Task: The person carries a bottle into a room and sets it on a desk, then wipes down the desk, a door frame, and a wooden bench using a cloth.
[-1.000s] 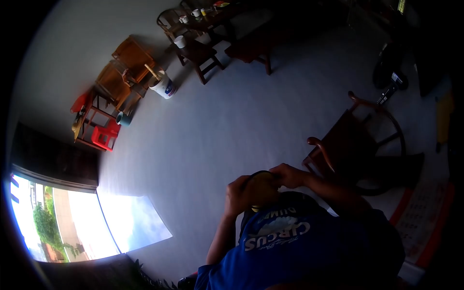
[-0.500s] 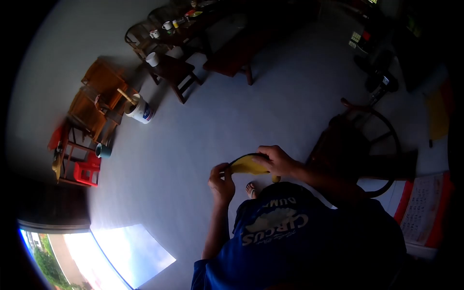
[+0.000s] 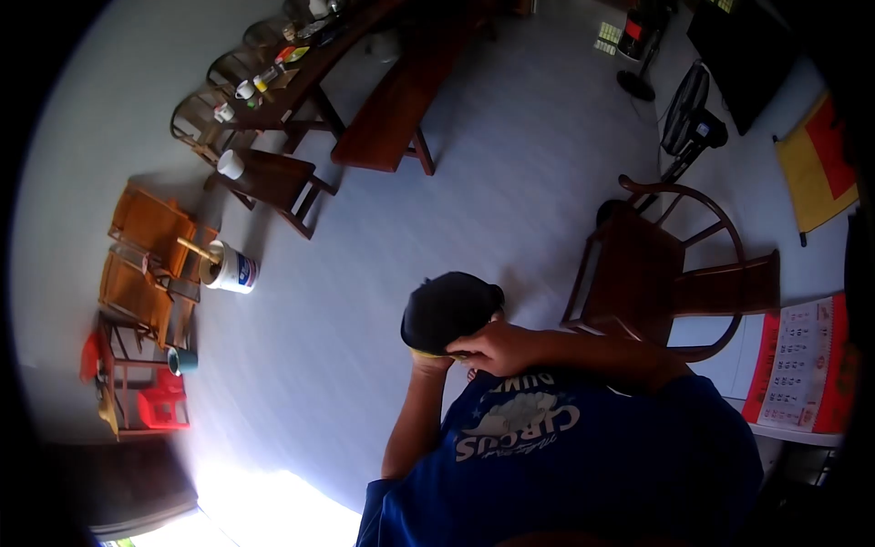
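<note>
A black, rounded, cap-like piece [image 3: 447,312] with a yellow edge is held up in front of my chest, above the floor. My left hand [image 3: 430,360] is closed at its near left edge, and the black part covers most of those fingers. On the near right edge, my right hand [image 3: 499,348] pinches the yellow rim, with the thumb side turned toward the piece. Its exact kind I cannot make out. Both hands are close together just in front of my blue shirt [image 3: 538,447].
A dark wooden armchair [image 3: 638,255] stands at the right, near a standing fan [image 3: 688,109] and a calendar [image 3: 797,365]. Leftward are a white bucket [image 3: 232,269], folded wooden chairs [image 3: 150,223] and a red stool [image 3: 164,401]. A long bench [image 3: 401,100] is at the back.
The piece has turned from its yellow side to its black, rounded side and now looks fuller. My hands have come closer together and lower. The view has shifted and brightened.
</note>
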Tool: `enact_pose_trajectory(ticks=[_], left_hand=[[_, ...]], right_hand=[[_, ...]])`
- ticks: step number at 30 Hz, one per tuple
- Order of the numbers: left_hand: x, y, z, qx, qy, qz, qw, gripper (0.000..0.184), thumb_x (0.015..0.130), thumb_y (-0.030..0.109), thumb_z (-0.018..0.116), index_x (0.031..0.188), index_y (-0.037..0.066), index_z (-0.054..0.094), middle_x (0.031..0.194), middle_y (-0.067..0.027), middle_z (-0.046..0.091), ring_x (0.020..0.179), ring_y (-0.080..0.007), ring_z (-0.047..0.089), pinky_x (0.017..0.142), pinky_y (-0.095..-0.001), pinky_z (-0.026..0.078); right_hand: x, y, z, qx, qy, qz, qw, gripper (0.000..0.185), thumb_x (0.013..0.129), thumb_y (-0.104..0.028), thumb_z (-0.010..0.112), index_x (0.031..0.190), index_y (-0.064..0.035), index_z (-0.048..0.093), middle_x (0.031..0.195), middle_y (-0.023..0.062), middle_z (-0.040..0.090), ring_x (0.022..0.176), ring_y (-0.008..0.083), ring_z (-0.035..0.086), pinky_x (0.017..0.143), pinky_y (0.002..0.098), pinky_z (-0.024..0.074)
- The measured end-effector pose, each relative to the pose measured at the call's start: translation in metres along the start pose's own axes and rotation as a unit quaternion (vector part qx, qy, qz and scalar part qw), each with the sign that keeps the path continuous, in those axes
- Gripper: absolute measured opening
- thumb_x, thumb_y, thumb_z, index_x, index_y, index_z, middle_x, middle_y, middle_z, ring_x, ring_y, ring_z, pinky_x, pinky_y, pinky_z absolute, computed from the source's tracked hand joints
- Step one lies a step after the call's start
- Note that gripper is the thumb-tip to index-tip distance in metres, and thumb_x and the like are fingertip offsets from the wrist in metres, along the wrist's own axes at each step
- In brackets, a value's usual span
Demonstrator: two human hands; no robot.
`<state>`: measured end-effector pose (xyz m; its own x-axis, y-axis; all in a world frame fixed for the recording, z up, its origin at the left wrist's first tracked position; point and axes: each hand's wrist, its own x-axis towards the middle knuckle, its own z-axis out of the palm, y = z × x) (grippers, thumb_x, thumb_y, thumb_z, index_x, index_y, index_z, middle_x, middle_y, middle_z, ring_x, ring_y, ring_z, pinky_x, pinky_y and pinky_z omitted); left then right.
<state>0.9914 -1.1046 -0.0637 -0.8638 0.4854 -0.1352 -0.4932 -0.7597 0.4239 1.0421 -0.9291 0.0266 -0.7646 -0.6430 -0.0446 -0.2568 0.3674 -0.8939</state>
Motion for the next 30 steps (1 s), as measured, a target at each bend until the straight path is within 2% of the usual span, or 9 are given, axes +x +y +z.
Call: enact_pose_trajectory(ticks=[8,11,13,17,19,20,23,25,30], left_hand=[[0.103,0.121,0.092,0.083,0.063,0.174,0.979,0.068,0.093,0.043,0.053,0.148,0.002,0.048,0.147,-0.0185,0.054,0.134,-0.0387,0.052,0.114,-0.0545,0.042],[0.147,0.157,0.114,0.562,0.041,0.45,0.693,0.056,0.096,0.028,0.062,0.142,-0.003,0.052,0.136,-0.0151,0.064,0.121,-0.0287,0.064,0.108,-0.0427,0.05],[0.186,0.156,0.133,0.643,0.136,0.449,0.605,0.043,0.092,0.019,0.069,0.129,0.001,0.057,0.125,-0.0093,0.065,0.11,-0.0243,0.064,0.098,-0.0354,0.05],[0.265,0.107,0.108,0.344,0.042,0.31,0.885,0.015,0.095,0.01,0.058,0.104,-0.001,0.063,0.099,-0.0086,0.068,0.087,-0.0166,0.065,0.077,-0.0292,0.053],[0.278,0.093,0.133,0.518,-0.145,0.108,0.836,0.034,0.102,0.015,0.052,0.128,-0.005,0.059,0.13,-0.0196,0.066,0.115,-0.0278,0.065,0.1,-0.0404,0.053],[0.283,0.068,0.11,0.224,-0.064,0.091,0.968,0.036,0.1,0.014,0.058,0.132,-0.003,0.058,0.132,-0.0163,0.065,0.122,-0.0255,0.062,0.105,-0.0401,0.049],[0.337,0.069,0.114,0.694,-0.133,0.235,0.667,0.041,0.096,0.018,0.065,0.133,0.003,0.06,0.132,-0.0093,0.067,0.123,-0.0236,0.061,0.108,-0.0378,0.046],[0.37,0.083,0.152,0.759,-0.176,0.312,0.544,0.043,0.093,0.02,0.069,0.133,0.005,0.061,0.132,-0.0067,0.067,0.123,-0.0232,0.062,0.109,-0.0355,0.045],[0.468,0.101,0.205,0.749,-0.242,0.369,0.495,0.038,0.083,0.015,0.074,0.12,0.007,0.066,0.108,-0.0084,0.07,0.1,-0.028,0.067,0.092,-0.0371,0.051]], right_hand=[[0.04,0.047,-0.118,0.0,0.071,0.009,0.997,0.035,0.098,-0.024,0.066,0.125,-0.0022,0.067,0.095,0.0193,0.075,0.082,0.0328,0.073,0.076,0.0417,0.0542],[0.046,0.064,-0.175,0.004,0.112,-0.006,0.994,0.035,0.097,-0.026,0.067,0.119,0.0018,0.068,0.093,0.0198,0.074,0.08,0.0339,0.072,0.074,0.0421,0.0543],[0.044,0.081,-0.211,-0.023,0.149,0.009,0.989,0.034,0.097,-0.026,0.067,0.118,0.001,0.069,0.092,0.0197,0.074,0.079,0.0344,0.072,0.073,0.0423,0.0543],[0.048,0.13,-0.26,-0.044,0.183,0.062,0.98,0.031,0.097,-0.027,0.066,0.114,-0.0012,0.071,0.091,0.0193,0.074,0.08,0.035,0.072,0.074,0.0419,0.0551],[0.051,0.149,-0.28,-0.035,0.189,0.094,0.977,0.03,0.097,-0.027,0.066,0.113,-0.0016,0.071,0.091,0.0192,0.074,0.08,0.034,0.072,0.074,0.0409,0.0555],[0.054,0.157,-0.285,-0.024,0.19,0.114,0.975,0.03,0.097,-0.027,0.066,0.113,-0.0017,0.071,0.091,0.0193,0.074,0.08,0.033,0.072,0.074,0.0401,0.0558],[0.068,0.196,-0.301,0.09,0.241,0.146,0.955,0.036,0.101,-0.031,0.064,0.117,0.0004,0.069,0.086,0.0146,0.073,0.074,0.0222,0.071,0.068,0.0347,0.0553],[0.082,0.221,-0.32,0.198,0.288,0.175,0.92,0.038,0.105,-0.032,0.057,0.126,-0.0005,0.063,0.092,0.0125,0.073,0.079,0.0214,0.071,0.066,0.0325,0.0554],[0.148,0.23,-0.385,0.402,0.282,0.122,0.862,0.037,0.111,-0.033,0.044,0.131,-0.0037,0.054,0.102,0.0124,0.072,0.093,0.021,0.071,0.062,0.0318,0.0548]])
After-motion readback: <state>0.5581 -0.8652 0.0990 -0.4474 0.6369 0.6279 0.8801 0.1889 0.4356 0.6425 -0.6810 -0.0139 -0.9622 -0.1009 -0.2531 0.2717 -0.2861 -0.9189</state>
